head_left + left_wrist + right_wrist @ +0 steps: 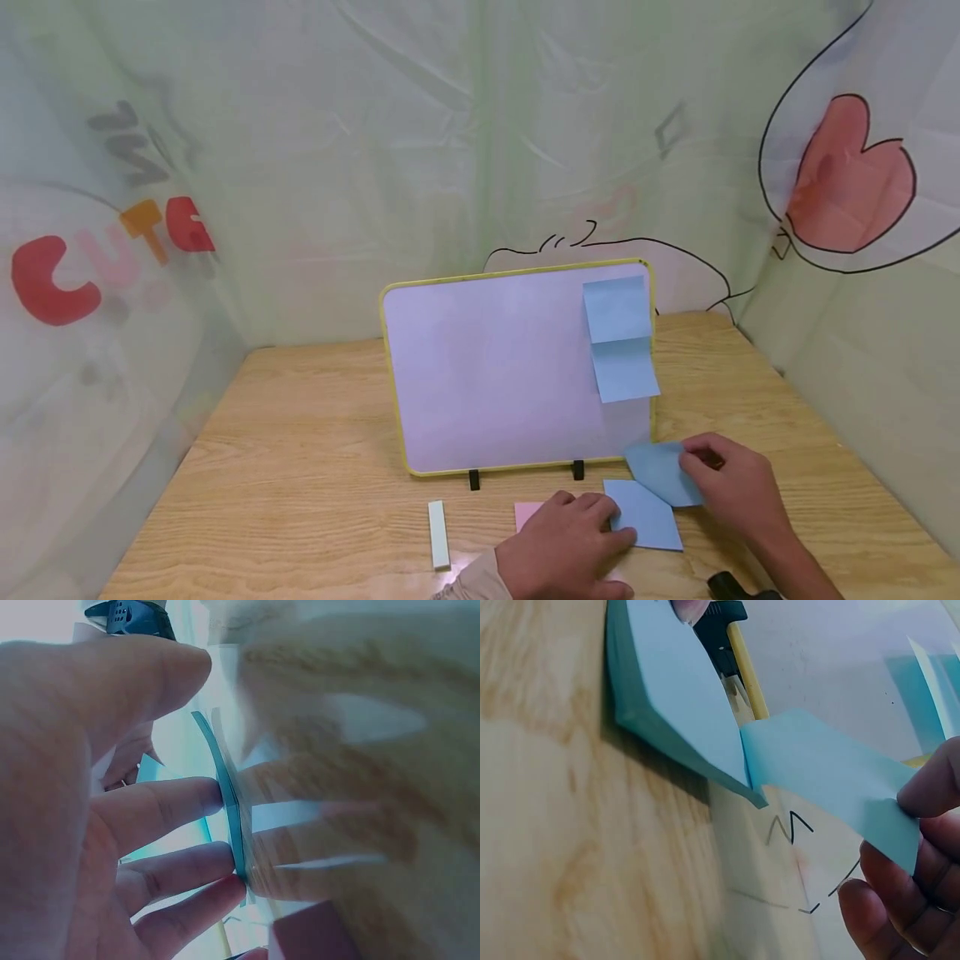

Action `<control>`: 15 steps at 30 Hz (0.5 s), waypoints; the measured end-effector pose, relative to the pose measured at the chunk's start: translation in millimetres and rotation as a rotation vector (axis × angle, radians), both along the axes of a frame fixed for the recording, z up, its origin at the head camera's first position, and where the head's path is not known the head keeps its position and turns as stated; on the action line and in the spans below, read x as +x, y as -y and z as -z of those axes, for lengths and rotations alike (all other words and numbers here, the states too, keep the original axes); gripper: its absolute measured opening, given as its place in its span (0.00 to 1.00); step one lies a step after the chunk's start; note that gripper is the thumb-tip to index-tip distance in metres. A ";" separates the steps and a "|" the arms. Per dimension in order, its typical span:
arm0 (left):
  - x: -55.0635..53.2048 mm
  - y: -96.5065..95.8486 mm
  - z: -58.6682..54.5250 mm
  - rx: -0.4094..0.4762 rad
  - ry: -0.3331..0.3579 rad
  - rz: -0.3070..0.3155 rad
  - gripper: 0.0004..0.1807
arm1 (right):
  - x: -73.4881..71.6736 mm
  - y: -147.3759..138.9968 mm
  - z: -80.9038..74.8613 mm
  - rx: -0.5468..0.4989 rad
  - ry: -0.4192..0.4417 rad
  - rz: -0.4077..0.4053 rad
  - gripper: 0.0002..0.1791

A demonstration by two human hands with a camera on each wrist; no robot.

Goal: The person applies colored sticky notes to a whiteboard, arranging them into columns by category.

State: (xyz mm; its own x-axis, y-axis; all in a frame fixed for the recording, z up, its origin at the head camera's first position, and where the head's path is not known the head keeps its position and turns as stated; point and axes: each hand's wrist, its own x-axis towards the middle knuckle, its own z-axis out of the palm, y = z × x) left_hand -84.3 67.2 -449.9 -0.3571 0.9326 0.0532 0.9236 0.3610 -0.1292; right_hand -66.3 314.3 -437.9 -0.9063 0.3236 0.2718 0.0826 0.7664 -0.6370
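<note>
A pad of blue sticky notes (651,527) lies on the table in front of the whiteboard (487,375). With thumb and fingers my right hand (738,490) pinches the far corner of its top sheet, a blue sticky note (817,765). That sheet is lifted and bent back, still joined to the pad along one edge in the right wrist view. My left hand (562,537) rests its extended fingertips against the pad's left side, thumb apart. Two blue sticky notes, an upper one (617,310) and a lower one (626,371), hang on the board's right side.
A pink pad (527,513) is partly covered by my left hand. Left of it lies a narrow pale green block (438,536). The yellow-framed board stands on small black feet (577,470). A printed cloth (337,167) surrounds the wooden table (300,467).
</note>
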 end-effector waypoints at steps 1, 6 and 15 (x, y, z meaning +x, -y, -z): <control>0.0 0.0 0.0 -0.001 0.000 0.000 0.26 | 0.3 0.1 -0.3 -0.002 -0.001 0.007 0.09; -1.2 -0.3 -0.3 -0.003 0.024 -0.002 0.25 | -0.3 -1.2 -1.8 -0.013 -0.016 0.031 0.09; -4.7 -1.2 -0.6 -0.014 0.091 0.000 0.25 | -0.8 -4.4 0.6 -0.028 -0.088 0.067 0.09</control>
